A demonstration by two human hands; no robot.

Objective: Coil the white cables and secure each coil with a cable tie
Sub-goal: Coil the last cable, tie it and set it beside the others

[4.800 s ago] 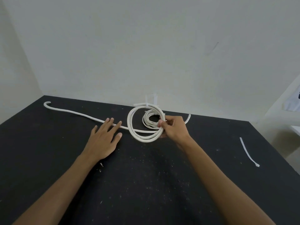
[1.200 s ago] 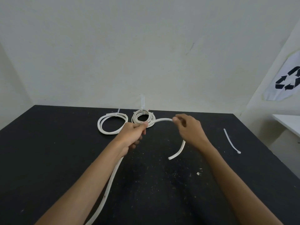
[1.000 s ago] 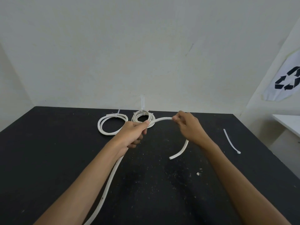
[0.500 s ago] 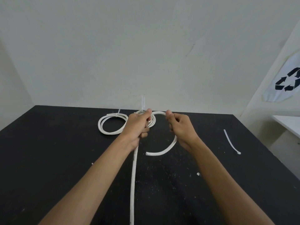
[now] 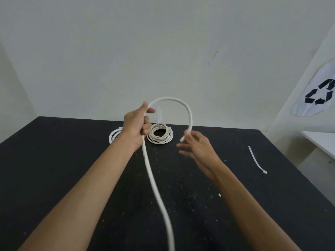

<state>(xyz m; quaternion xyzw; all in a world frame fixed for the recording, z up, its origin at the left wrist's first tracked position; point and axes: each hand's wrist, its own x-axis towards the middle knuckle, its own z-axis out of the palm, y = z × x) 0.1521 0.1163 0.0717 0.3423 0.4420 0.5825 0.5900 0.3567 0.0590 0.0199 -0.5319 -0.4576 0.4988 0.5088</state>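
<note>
Gripped in the left hand is a thick white cable, fingers curled round it and thumb on top, the fist raised above the table. From the fist the cable rises in an arch toward 12 o'clock, bends over and comes down at 3 o'clock of the hand, its free end level with the right hand's fingertips. Below the fist the cable runs toward 6 o'clock, across the table and out of the lower edge of view.

Right hand: fingers loosely spread and relaxed, gripping nothing. Its fingertips are at the cable's free end; whether they touch it cannot be told, as that part is blurred.

Small coil: thinner cable in several turns, lying flat on the table just at 3 o'clock of the left hand. A tie stands up from its far side.

Second coil: thicker, lying at 9 o'clock of the left hand and largely hidden behind the wrist. Only its left arc shows.

Loose tie: lying flat on the table at 3 o'clock, well apart from both hands and both coils.

Table surface is black, with pale specks scattered over the near half.

Wall behind the table is plain. A white sheet with a black recycling symbol is at the right edge.
</note>
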